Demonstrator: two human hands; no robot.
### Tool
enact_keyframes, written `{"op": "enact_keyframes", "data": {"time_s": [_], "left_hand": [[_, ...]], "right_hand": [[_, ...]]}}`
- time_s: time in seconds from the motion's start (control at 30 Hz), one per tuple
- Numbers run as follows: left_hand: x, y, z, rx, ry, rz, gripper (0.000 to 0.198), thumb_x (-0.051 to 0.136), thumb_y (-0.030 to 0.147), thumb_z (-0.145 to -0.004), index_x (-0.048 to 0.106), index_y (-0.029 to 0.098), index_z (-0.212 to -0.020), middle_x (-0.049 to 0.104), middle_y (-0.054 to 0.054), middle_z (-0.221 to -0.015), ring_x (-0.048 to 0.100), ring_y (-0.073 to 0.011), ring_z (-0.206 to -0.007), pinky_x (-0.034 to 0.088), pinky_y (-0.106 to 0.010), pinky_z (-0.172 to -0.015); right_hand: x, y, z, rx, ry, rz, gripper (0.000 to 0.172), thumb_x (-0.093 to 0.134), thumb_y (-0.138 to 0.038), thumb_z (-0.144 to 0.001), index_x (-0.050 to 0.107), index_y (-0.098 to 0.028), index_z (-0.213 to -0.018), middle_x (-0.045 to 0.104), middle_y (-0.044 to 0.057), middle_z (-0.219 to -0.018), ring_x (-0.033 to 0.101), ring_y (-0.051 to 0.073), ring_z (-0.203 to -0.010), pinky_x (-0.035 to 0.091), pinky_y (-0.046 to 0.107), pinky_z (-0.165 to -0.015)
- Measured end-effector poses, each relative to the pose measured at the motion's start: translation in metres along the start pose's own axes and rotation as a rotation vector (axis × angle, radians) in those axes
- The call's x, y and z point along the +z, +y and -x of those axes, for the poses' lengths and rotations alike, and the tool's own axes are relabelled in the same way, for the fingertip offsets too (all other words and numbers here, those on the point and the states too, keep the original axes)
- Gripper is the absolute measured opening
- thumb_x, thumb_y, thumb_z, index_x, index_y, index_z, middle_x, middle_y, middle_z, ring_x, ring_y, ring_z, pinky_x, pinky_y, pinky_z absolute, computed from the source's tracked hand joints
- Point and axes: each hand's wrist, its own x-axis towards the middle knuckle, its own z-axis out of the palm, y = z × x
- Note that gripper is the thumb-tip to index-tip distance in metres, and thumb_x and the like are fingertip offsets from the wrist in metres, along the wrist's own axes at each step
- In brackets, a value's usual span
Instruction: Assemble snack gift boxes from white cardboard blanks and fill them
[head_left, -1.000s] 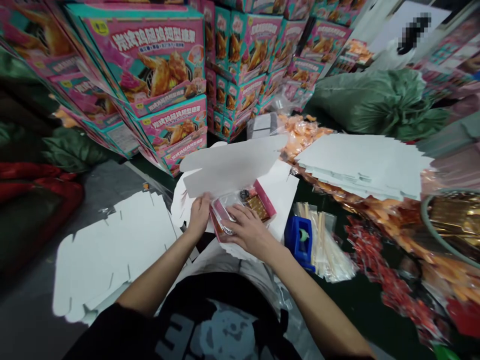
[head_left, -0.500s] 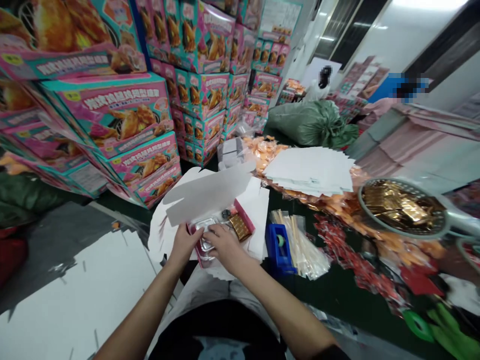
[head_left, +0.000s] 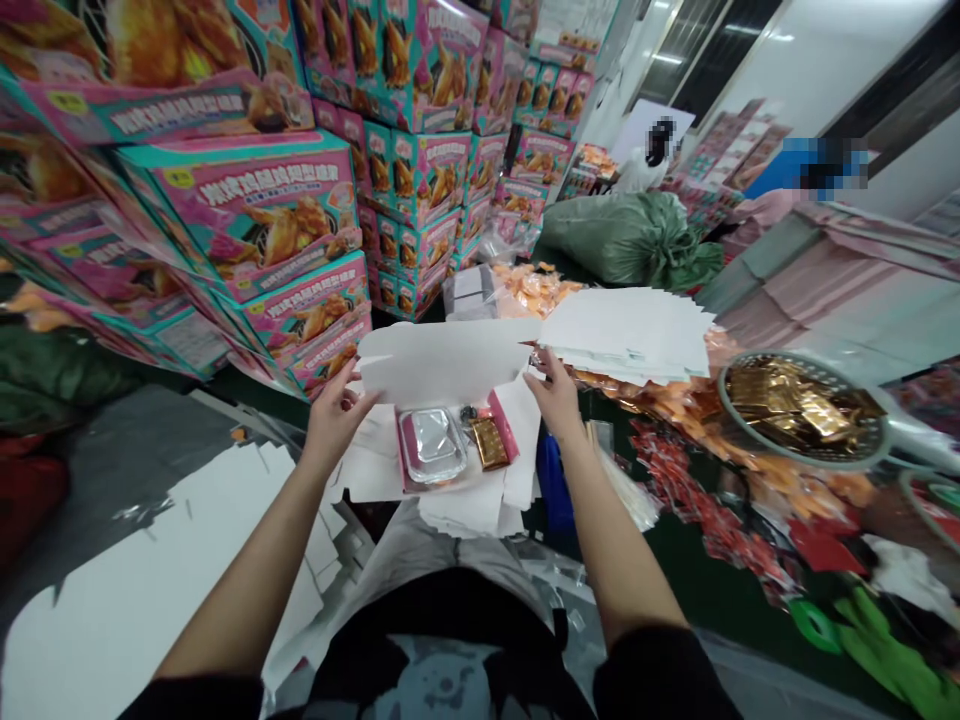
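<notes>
Crosswise, long white carton lid, raised

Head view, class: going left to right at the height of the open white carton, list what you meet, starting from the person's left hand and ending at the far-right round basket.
left hand → foil tray → gold sachet → right hand → round basket of gold packets

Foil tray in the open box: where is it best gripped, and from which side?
Pinch the foil tray by its near rim, coming from above on the person's side. The rim stands slightly proud, the gold packet sits close on its right, and the white lid rises behind it.
</notes>
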Motion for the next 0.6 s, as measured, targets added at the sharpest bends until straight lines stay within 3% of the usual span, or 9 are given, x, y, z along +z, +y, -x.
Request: {"op": "enact_keyframes", "data": {"time_s": [0.1, 0.2, 0.27, 0.4, 0.5, 0.6], "left_hand": [[-0.001, 0.012, -0.010, 0.065, -0.105, -0.072, 0.047, 0.066, 0.045, -0.076, 0.070, 0.014, -0.111, 0.060, 0.001, -0.073, 0.046, -0.0113, -0.057, 0.040, -0.024, -0.058], [0.013, 0.025, -0.013, 0.136, -0.156, -0.116, 0.036, 0.058, 0.045, -0.082, 0.073, 0.014, -0.089, 0.062, -0.003, -0.071, 0.055, -0.0172, -0.069, 0.045, -0.028, -0.069], [0.022, 0.029, -0.010, 0.139, -0.225, -0.070, 0.039, 0.055, 0.047, -0.084, 0.072, 0.014, -0.099, 0.065, -0.005, -0.078, 0.057, -0.0186, -0.072, 0.047, -0.030, -0.075], [0.023, 0.024, 0.001, 0.032, -0.421, 0.120, 0.061, 0.041, 0.054, -0.092, 0.052, 0.014, -0.137, 0.058, 0.001, -0.062, 0.054, -0.0176, -0.058, 0.048, -0.030, -0.066], [0.012, 0.016, 0.011, 0.019, -0.497, 0.097, 0.058, 0.042, 0.055, -0.092, 0.057, 0.015, -0.131, 0.060, -0.001, -0.063, 0.055, -0.0177, -0.058, 0.050, -0.030, -0.063], [0.002, 0.010, 0.018, 0.122, -0.536, 0.004, 0.046, 0.053, 0.051, -0.088, 0.067, 0.019, -0.118, 0.072, -0.010, -0.098, 0.066, -0.0213, -0.081, 0.054, -0.032, -0.073]], "right_hand": [[0.006, -0.001, -0.030, -0.051, -0.098, 0.100, 0.049, 0.060, -0.040, -0.078, 0.064, -0.014, -0.118, 0.068, 0.008, -0.089, 0.062, 0.021, -0.079, 0.055, 0.039, -0.077], [0.015, -0.014, -0.030, -0.132, -0.153, 0.201, 0.041, 0.057, -0.039, -0.081, 0.067, -0.013, -0.112, 0.060, 0.001, -0.070, 0.055, 0.018, -0.065, 0.053, 0.038, -0.073], [0.017, -0.024, -0.020, -0.177, -0.226, 0.182, 0.049, 0.059, -0.041, -0.082, 0.062, -0.014, -0.123, 0.063, 0.002, -0.078, 0.055, 0.018, -0.066, 0.053, 0.037, -0.073], [0.004, -0.037, 0.000, -0.185, -0.484, 0.009, 0.063, 0.058, -0.050, -0.086, 0.050, -0.013, -0.136, 0.065, 0.007, -0.095, 0.064, 0.020, -0.078, 0.056, 0.036, -0.076], [-0.013, -0.036, 0.011, -0.184, -0.594, -0.004, 0.052, 0.046, -0.050, -0.094, 0.056, -0.014, -0.129, 0.068, 0.010, -0.102, 0.069, 0.021, -0.086, 0.056, 0.038, -0.083], [-0.027, -0.025, 0.023, -0.224, -0.610, 0.043, 0.047, 0.051, -0.049, -0.092, 0.062, -0.017, -0.124, 0.068, 0.013, -0.118, 0.069, 0.023, -0.097, 0.056, 0.038, -0.089]]}}
